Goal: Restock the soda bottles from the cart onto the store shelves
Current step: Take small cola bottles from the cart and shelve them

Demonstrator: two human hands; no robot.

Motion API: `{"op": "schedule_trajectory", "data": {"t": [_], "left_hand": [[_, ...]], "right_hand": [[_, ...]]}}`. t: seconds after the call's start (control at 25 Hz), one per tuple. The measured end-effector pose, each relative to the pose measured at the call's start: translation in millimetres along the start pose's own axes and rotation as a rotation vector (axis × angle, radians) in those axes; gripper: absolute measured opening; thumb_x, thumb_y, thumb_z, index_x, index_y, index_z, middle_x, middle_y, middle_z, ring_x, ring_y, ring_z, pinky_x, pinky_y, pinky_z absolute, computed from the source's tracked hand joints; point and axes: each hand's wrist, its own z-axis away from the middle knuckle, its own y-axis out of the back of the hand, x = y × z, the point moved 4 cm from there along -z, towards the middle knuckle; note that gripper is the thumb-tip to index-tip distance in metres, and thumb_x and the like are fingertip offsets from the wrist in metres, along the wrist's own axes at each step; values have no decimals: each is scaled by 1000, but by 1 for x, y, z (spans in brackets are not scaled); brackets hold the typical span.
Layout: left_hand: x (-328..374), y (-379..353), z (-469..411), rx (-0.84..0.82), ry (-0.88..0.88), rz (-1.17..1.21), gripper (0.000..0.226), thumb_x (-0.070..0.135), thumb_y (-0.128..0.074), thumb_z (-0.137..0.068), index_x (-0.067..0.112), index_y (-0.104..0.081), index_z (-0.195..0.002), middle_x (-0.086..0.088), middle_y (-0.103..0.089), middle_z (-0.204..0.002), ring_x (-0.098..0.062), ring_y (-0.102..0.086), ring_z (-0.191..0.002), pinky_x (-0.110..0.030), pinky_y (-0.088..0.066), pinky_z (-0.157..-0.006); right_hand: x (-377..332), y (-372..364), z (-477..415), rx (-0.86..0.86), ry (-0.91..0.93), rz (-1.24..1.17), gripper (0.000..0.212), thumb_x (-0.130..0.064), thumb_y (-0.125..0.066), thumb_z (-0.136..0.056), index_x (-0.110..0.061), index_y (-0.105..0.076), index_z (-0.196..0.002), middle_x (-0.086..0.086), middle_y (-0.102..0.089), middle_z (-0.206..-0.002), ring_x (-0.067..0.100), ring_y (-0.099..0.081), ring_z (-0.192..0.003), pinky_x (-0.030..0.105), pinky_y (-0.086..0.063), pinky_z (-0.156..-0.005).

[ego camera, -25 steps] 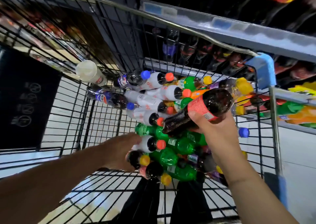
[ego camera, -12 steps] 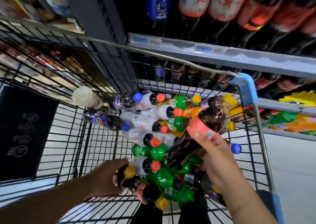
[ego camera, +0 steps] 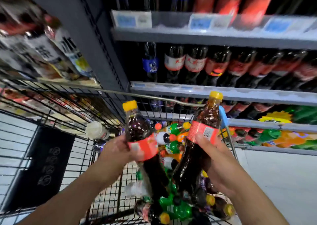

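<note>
- Grips a dark soda bottle in the left hand, fingers curled round the red label at mid-body, yellow cap up and leaning left, above the cart.
- Holds a second dark bottle in the right hand the same way, thumb across the label, cap nearly upright.
- Keeps the two close together low down; cannot tell whether touching.
- Probably feels full and fairly heavy: stiff plastic, smooth and a little slippery. Best taken at the label waist, as here, rather than by the narrow neck.
- Leaves underneath a loose pile of bottles lying in the wire cart, green, dark and white ones mixed.
- Needs to clear the cart rim and its blue corner guard, just beyond the caps.
- Faces a shelf farther on, packed with standing red-labelled bottles; cannot make out an open slot through the blur.
</note>
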Motion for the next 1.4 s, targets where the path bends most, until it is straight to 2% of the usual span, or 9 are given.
{"op": "schedule_trajectory", "data": {"t": [0.16,0.36,0.56,0.68,0.84,0.96,1.08,1.24,1.4], "left_hand": [[69,-53,-19,2,-16,329,42,33,-80,-62,12,-79,-99,-18,-76,-100,-31,-72,-93,-40,-58,-84],[148,-110,-28,-127,-59,424,75,58,-85,-67,15,-68,-126,-24,-66,-127,-41,-64,-118,-60,-48,-103],[211,-177,-22,-218,-129,403,82,68,-76,-73,13,-64,-133,-22,-67,-127,-38,-67,-114,-54,-55,-92],[244,-229,-14,-167,-222,362,70,67,-70,-76,15,-69,-122,-18,-74,-109,-31,-75,-91,-43,-60,-71],[284,-307,-3,-131,-440,125,85,51,-87,-56,19,-56,-128,-4,-75,-112,-18,-71,-105,-34,-52,-90],[310,-361,0,-91,-568,37,80,45,-87,-49,22,-56,-119,1,-76,-104,-13,-71,-99,-26,-52,-85],[336,-417,3,-149,-665,69,64,41,-85,-59,23,-61,-115,-2,-77,-104,-14,-72,-98,-26,-51,-85],[367,-479,3,-181,-769,37,52,40,-84,-67,31,-68,-116,-2,-76,-111,-19,-72,-106,-35,-54,-92],[396,-514,1,-155,-861,0,49,41,-86,-67,34,-71,-113,3,-76,-111,-10,-71,-103,-16,-53,-84]], "right_hand": [[-64,3,28,-39,150,132,65,2,-71,-57,-13,-64,-120,4,-76,-104,22,-67,-100,37,-49,-90],[-129,16,67,-45,349,290,66,-30,-85,-73,-44,-59,-132,-16,-70,-126,5,-63,-122,26,-54,-96],[-171,45,106,50,514,209,84,-40,-88,-71,-62,-43,-139,-13,-68,-132,13,-63,-125,45,-51,-105],[-197,76,132,102,632,293,88,-51,-81,-76,-71,-26,-143,-34,-59,-134,-7,-56,-126,37,-46,-107],[-233,142,165,126,601,208,90,-43,-67,-61,-81,-28,-133,-29,-53,-144,1,-55,-128,42,-45,-109],[-263,194,196,124,694,216,94,-42,-75,-65,-74,-28,-141,-24,-56,-144,1,-55,-130,41,-45,-110],[-288,248,217,175,764,179,101,-26,-90,-66,-43,-38,-151,-13,-68,-134,8,-63,-124,37,-53,-103],[-322,313,240,238,824,145,81,-30,-97,-51,-56,-60,-119,-20,-74,-117,2,-70,-108,20,-59,-78],[-347,360,257,236,859,131,93,-18,-99,-41,-44,-61,-122,-7,-77,-115,11,-73,-106,18,-59,-75]]}}
